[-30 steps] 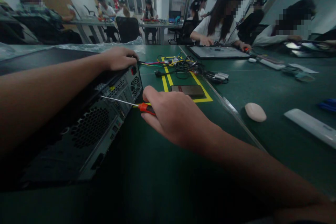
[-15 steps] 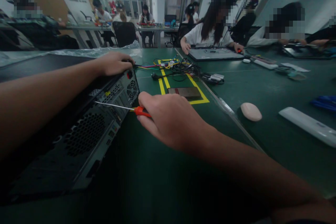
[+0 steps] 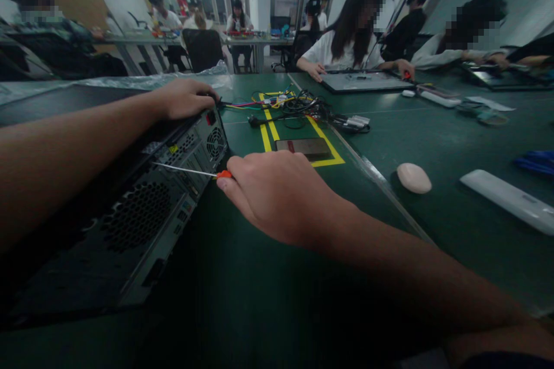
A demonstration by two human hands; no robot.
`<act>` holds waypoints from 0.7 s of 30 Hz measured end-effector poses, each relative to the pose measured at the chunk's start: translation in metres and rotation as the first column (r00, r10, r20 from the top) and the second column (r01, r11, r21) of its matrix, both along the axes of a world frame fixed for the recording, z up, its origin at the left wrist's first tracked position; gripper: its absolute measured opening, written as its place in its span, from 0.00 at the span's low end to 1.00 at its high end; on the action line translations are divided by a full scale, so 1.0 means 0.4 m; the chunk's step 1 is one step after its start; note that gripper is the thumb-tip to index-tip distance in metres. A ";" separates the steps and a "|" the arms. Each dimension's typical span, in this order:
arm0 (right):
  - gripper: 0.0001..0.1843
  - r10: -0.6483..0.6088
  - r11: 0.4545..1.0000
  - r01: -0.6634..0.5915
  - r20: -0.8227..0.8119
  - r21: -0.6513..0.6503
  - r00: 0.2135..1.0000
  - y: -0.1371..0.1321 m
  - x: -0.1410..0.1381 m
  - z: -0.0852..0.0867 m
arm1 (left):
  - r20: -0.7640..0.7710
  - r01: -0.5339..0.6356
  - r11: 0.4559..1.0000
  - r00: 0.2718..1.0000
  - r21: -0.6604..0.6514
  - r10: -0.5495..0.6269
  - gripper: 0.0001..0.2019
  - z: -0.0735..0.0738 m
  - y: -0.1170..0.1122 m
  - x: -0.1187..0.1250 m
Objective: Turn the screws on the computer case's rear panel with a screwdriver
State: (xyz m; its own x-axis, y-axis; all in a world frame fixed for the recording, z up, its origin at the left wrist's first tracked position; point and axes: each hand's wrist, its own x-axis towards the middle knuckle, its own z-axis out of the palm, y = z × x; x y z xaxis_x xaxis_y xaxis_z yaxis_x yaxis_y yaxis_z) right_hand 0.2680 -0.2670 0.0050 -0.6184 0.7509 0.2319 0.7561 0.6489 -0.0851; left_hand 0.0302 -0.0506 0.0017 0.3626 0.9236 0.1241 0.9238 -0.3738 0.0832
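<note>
A black computer case [image 3: 130, 294] lies at the left with its metal back panel facing me. My left hand [image 3: 184, 98] rests on its top rear corner, fingers bent over the edge. In my right hand [image 3: 281, 196] is a screwdriver [image 3: 186, 170], held closed around its orange handle. The long thin shaft points left, its tip by the back panel, above the large honeycomb vent [image 3: 138, 216]. Whether the tip touches a screw cannot be made out. A smaller round fan grille [image 3: 215, 143] sits near the panel's far end.
Beyond my right hand lie a flat brown box [image 3: 303, 148] within yellow tape and a tangle of cables [image 3: 307, 105]. A pale mouse [image 3: 414, 177] and a white bar-shaped object [image 3: 506, 199] lie to the right. Across the table, a person [image 3: 350, 46] handles a flat panel [image 3: 367, 82].
My right hand has slid forward over the screwdriver's handle, so less orange shows. The view has shifted slightly. My left hand stays on the case's corner.
</note>
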 end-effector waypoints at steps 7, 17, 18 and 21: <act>0.16 0.010 0.999 -0.008 -0.030 0.035 1.000 0.001 0.002 0.000 | -0.011 0.008 1.000 1.000 0.001 -0.008 0.29 0.002 0.000 0.000; 0.14 0.023 0.999 -0.022 -0.034 0.037 0.999 0.004 0.006 -0.003 | -0.011 0.012 1.000 1.000 0.009 -0.012 0.29 -0.004 0.001 -0.003; 0.14 0.021 0.999 -0.020 -0.032 0.036 0.999 0.004 0.006 -0.003 | -0.007 0.009 1.000 1.000 0.001 -0.009 0.29 -0.004 0.000 -0.002; 0.14 0.022 0.998 -0.020 -0.030 0.053 0.999 0.005 0.007 -0.002 | 0.005 0.001 1.000 1.000 -0.005 -0.001 0.30 -0.002 -0.003 0.001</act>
State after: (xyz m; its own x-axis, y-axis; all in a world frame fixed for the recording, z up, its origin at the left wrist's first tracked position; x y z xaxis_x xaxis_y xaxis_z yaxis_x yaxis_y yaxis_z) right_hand 0.2707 -0.2652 0.0041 -0.6260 0.7240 0.2898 0.7397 0.6689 -0.0733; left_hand 0.0305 -0.0519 0.0011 0.3632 0.9238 0.1215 0.9228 -0.3746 0.0901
